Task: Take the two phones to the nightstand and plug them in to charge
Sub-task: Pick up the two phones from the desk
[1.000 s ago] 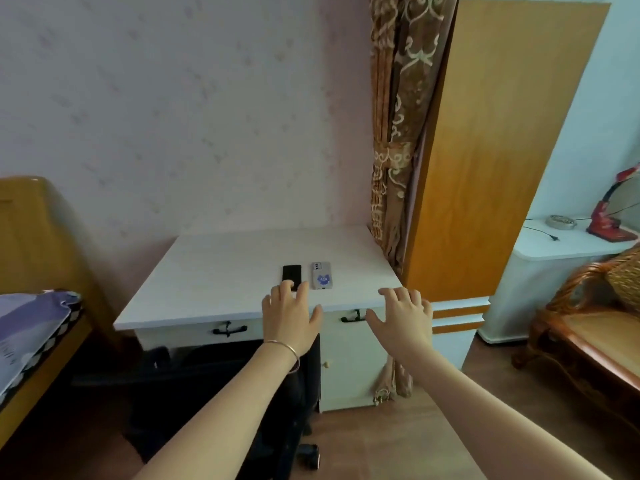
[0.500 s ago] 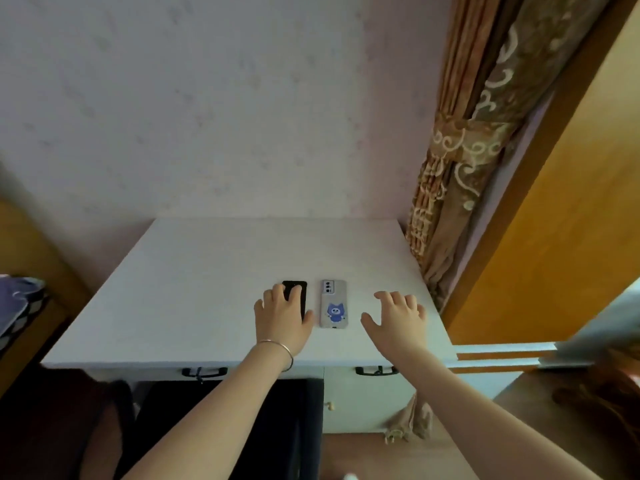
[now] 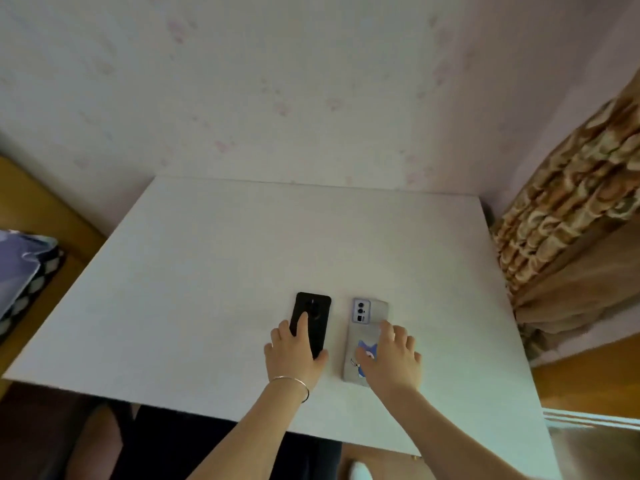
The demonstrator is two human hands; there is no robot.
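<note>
Surface: white desk top (image 3: 214,271), seen from above, pushed against a pale pink wall (image 3: 242,81).
Black phone: lies flat on the desk (image 3: 313,313), back side up, round camera ring toward the wall, near the front half of the top.
Grey phone: lies flat just right of the black phone (image 3: 367,327), a narrow strip of bare desk between them; back side up, camera block at the far left corner, blue cartoon sticker on the case.
Left hand: palm down over the near end of the black phone (image 3: 294,358); fingers loosely spread, one finger lies along the phone's back toward the camera ring, thumb at its right edge. Phone not lifted. Thin metal bangle (image 3: 292,384) on the wrist.
Right hand: palm down on the grey phone (image 3: 391,358); fingers apart, thumb on the sticker, fingertips past the phone's right edge. Cannot tell whether it grips the edges.
Right of desk: patterned brown curtain (image 3: 568,230), bunched.
Left of desk: wooden bed frame (image 3: 38,202) with purple bedding (image 3: 20,265).
</note>
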